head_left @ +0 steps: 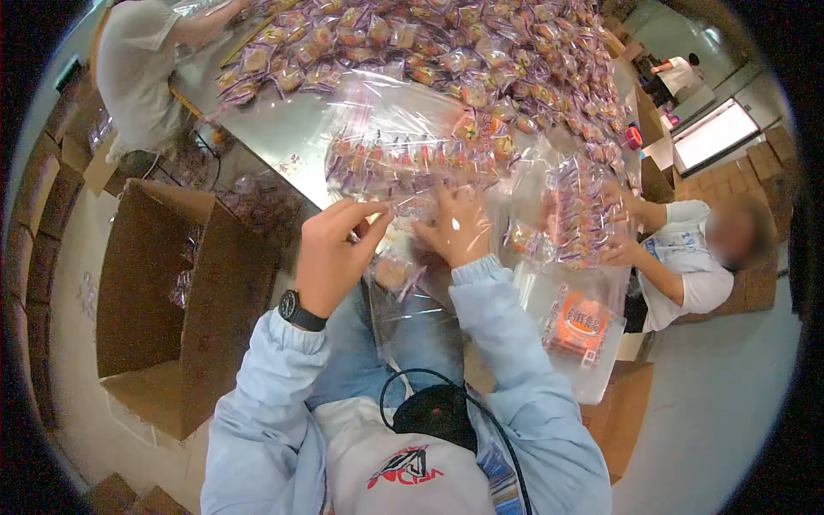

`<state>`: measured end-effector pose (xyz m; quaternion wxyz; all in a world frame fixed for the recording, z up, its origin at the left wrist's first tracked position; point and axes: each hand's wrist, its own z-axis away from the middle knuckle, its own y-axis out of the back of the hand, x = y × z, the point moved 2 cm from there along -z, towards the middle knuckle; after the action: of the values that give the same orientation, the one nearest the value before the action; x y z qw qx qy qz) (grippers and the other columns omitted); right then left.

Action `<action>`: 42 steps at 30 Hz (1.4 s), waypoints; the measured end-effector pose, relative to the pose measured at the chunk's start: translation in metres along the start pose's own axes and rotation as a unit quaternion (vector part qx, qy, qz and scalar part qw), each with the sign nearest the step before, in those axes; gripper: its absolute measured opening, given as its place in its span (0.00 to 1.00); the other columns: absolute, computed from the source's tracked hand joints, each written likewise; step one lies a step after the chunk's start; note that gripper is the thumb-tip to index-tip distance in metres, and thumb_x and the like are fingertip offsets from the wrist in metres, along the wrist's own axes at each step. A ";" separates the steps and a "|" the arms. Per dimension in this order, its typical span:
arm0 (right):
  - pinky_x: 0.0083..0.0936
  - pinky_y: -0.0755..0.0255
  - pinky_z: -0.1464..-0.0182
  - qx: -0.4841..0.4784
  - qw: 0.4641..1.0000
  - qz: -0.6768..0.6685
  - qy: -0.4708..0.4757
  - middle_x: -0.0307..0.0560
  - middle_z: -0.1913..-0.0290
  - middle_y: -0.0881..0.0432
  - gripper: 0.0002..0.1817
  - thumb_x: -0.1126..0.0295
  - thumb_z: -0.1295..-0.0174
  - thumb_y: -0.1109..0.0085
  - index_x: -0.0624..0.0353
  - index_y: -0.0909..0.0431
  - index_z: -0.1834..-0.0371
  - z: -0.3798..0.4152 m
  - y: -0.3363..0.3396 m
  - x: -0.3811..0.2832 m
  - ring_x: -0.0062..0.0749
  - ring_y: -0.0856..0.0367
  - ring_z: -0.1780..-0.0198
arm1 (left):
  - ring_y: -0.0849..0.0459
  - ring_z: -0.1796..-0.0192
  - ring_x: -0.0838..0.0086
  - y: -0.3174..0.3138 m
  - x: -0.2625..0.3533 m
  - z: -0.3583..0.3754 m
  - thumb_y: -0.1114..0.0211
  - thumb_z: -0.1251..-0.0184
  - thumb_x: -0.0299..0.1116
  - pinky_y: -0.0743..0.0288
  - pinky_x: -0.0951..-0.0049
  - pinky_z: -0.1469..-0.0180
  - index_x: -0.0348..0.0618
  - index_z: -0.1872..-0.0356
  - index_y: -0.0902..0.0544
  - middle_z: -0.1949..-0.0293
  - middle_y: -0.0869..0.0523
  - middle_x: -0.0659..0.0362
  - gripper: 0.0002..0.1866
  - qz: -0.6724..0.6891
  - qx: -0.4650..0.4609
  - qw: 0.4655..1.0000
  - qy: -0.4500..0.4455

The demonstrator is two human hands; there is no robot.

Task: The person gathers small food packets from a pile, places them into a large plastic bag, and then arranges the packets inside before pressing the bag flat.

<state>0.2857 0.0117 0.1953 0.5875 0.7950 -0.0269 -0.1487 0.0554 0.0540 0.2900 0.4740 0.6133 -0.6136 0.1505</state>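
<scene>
My left hand [336, 253], with a dark watch on its wrist, has thumb and fingers pinched together at the near edge of a clear plastic bag [369, 107]. Rows of small wrapped snack packets [412, 161] show through that bag, which lies on the metal table. My right hand [462, 227] rests over the bag's near end, fingers apart, with shiny film around it. Just below my hands, a single wrapped snack [396, 273] sits in clear film at the table's edge, above my lap.
A large heap of wrapped snacks [481, 51] covers the far table. At right, a person [687, 257] handles another filled bag [575, 210]; printed flat bags [584, 322] lie nearer. An opened cardboard box [223, 318] stands at left, and another person [137, 77] works beyond it.
</scene>
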 end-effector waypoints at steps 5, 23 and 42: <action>0.53 0.46 0.20 0.050 0.997 0.062 -0.002 0.68 0.23 0.38 0.60 0.42 0.58 0.18 0.50 0.37 0.20 -0.003 0.011 -0.023 0.68 0.44 0.20 | 0.17 0.70 0.75 -0.005 -0.011 0.027 0.25 0.38 0.25 0.24 0.73 0.71 0.40 0.57 0.09 0.69 0.15 0.57 0.08 0.018 0.019 0.999 0.047; 0.43 0.28 0.41 -0.014 0.956 0.043 0.289 0.44 0.45 0.22 0.35 0.55 0.49 0.25 0.48 0.24 0.35 0.097 -0.011 -0.057 0.39 0.23 0.42 | 0.13 0.65 0.74 -0.006 -0.003 0.031 0.27 0.39 0.20 0.20 0.76 0.67 0.39 0.61 0.11 0.63 0.11 0.56 0.06 0.053 0.034 0.997 0.042; 0.32 0.21 0.43 -0.020 0.776 -0.625 -0.082 0.47 0.36 0.22 0.48 0.68 0.42 0.21 0.53 0.39 0.19 0.049 -0.023 -0.015 0.31 0.21 0.39 | 0.14 0.63 0.67 -0.027 0.010 0.070 0.25 0.42 0.20 0.20 0.70 0.60 0.39 0.58 0.10 0.64 0.12 0.55 0.11 0.061 0.014 0.997 0.047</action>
<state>0.2555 -0.0235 0.1637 0.3768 0.6101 0.4305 -0.5481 0.0539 -0.0111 0.2517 0.4833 0.5734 -0.6252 0.2162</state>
